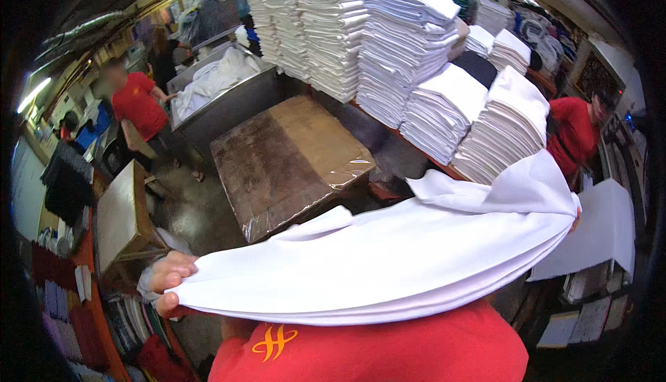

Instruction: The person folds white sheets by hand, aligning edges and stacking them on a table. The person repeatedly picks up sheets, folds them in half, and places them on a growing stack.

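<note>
A white cloth is stretched sideways in front of my chest, folded into layers, with a loose flap hanging over near its right end. My left hand grips its left corner between thumb and fingers. At the far right end my right hand holds the other end; the cloth hides most of it and only a bit of finger shows. Beyond the cloth stands a table with a brown top, partly wrapped in clear plastic.
Tall stacks of folded white cloths stand behind the table. A metal bin holds loose white cloth. One person in red stands at left, another at right. Shelves with folded textiles line the left; a smaller table is nearby.
</note>
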### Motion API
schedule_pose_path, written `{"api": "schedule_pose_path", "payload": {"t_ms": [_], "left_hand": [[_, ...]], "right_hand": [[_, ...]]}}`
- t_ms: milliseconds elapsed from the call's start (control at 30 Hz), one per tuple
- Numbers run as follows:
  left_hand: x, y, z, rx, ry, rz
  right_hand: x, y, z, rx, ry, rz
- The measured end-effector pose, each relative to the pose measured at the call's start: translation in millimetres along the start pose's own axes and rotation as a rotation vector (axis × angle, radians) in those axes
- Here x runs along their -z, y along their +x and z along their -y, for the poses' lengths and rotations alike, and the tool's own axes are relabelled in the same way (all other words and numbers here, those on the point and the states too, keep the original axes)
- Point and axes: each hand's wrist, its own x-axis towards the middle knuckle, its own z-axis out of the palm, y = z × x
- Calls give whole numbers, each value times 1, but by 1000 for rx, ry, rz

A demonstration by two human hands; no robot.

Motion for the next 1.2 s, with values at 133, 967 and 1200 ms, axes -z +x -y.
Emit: {"api": "schedule_pose_path", "payload": {"t_ms": [133, 967, 1200], "left_hand": [[-69, -1, 42, -12, -52, -89], [-219, -48, 34, 1016, -460, 211], [-214, -51, 46, 1433, -706, 352]], "right_hand": [[-102, -17, -77, -135, -285, 267], [-125, -53, -91, -244, -370, 512], [-118, -41, -97, -165, -475, 632]]}}
